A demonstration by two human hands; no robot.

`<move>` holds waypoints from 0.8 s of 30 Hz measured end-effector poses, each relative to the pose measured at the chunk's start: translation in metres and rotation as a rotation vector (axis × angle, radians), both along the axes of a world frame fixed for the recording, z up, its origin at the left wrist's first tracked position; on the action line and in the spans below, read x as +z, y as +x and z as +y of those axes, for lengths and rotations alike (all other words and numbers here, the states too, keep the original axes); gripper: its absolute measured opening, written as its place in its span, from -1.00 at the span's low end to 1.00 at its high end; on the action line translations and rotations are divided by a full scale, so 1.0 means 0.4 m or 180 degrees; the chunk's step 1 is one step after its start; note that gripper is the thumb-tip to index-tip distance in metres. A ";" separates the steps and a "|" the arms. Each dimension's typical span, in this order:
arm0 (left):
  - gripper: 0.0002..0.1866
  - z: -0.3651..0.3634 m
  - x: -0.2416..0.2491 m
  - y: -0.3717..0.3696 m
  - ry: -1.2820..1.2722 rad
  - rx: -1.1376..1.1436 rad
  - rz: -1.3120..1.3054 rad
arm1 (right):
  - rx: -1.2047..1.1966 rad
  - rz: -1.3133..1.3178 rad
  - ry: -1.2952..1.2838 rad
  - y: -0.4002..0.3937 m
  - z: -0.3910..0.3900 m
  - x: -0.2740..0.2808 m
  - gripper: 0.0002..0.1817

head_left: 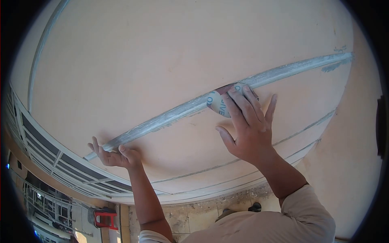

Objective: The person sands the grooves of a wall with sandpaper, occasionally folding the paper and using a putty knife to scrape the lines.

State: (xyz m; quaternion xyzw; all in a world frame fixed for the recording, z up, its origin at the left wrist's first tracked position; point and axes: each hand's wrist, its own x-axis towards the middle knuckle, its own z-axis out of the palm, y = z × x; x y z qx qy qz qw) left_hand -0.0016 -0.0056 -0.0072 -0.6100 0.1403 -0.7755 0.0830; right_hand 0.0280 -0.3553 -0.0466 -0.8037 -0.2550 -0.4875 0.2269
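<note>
Sandpaper point(217, 105) lies against the grey strip point(170, 114) that slants across the wall point(158, 52), just right of the strip's middle, its printed back facing out and its lower part curving down over the strip's edge. The right hand point(252, 131) holds it there, fingers laid over the backing, while the thumb and little finger spread clear to either side. The left hand point(117, 157) holds nothing that shows; its fingers curl loosely by the strip's lower left end, though whether they touch it cannot be told.

For even rubbing, the pressure probably wants to come from the flats of the fingers rather than the tips, since tips could dig grooves into the rounded face. Letting the sheet bend to the strip's curve should reach the top and the edge together. Long, light strokes along the strip look safer than strokes across it, which could scuff the pale wall on both sides. A grey smear point(335, 67) beneath the far right end likely calls for a gentler touch. More fingers closed onto the sheet might stop it slipping, and the left hand seems well placed to feel for leftover roughness or brace the body.
</note>
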 end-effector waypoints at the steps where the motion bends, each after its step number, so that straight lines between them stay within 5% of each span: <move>1: -0.55 -0.004 0.001 -0.002 0.0028 -0.0067 0.0022 | -0.0132 0.0066 0.0017 -0.001 -0.003 -0.002 -0.23; 10: -0.58 0.003 -0.049 -0.003 0.0227 -0.1216 0.0236 | -0.0326 -0.0160 0.0669 -0.008 0.108 -0.017 -0.27; 15: -0.77 0.210 -0.164 -0.152 0.0218 -0.0780 0.0435 | -0.0070 -0.0459 0.0365 -0.051 0.327 -0.002 -0.31; 21: -0.70 0.432 -0.249 -0.164 -0.0566 -0.0734 0.0384 | 0.0315 -0.0531 -0.0376 -0.194 0.732 -0.027 -0.25; 24: -0.68 0.448 -0.284 -0.139 -0.0418 -0.0660 0.0385 | 0.0030 -0.0372 -0.0663 -0.208 0.778 -0.024 -0.18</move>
